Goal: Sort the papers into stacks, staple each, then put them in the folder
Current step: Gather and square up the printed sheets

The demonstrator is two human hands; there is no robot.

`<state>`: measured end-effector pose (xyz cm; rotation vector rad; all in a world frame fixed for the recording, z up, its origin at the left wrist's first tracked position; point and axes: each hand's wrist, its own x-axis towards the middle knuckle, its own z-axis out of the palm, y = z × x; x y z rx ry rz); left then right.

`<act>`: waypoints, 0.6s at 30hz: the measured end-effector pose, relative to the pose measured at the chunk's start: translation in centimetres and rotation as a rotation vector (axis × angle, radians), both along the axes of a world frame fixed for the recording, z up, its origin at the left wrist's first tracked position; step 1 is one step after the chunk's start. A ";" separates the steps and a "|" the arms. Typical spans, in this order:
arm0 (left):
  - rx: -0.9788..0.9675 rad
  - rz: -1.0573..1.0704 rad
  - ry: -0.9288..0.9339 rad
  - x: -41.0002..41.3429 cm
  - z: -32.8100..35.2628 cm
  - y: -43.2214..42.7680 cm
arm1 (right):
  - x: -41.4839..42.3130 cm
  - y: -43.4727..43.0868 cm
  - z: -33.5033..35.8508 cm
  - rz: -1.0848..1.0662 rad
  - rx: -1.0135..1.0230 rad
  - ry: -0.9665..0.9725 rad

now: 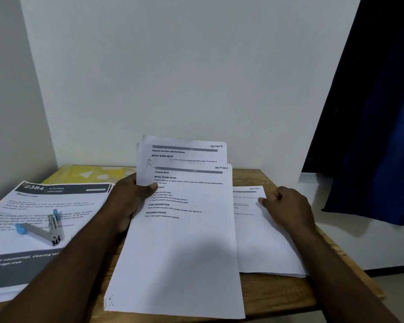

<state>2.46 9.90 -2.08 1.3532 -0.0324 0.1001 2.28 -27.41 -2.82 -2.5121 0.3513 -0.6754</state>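
Papers [180, 248], left hand [128, 197] pinching left edge

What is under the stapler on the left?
The stapler lies on a printed stack whose top sheet is headed 2384 KITCHEN. A yellow folder shows beyond the stack's far edge. The stack hides whether the folder runs under it.

A sheaf of white printed paper sheets [180, 241] is leaning up from the front edge of the wooden desk [278, 297], fanned at the top, with the left hand [128, 197] gripping its left side. A flat white paper stack [264, 234] is lying near the right edge. A dark-headed printed stack [42, 206] is sitting at the left edge, carrying a splayed silver, blue-tipped stapler [46, 227]. A yellow plastic folder [91, 174] is lying in the back left corner.
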 end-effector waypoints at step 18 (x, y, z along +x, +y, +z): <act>0.035 -0.218 -0.025 0.0 -1.4 -2.0 | -1.6 2.7 1.8 0.645 0.953 -0.130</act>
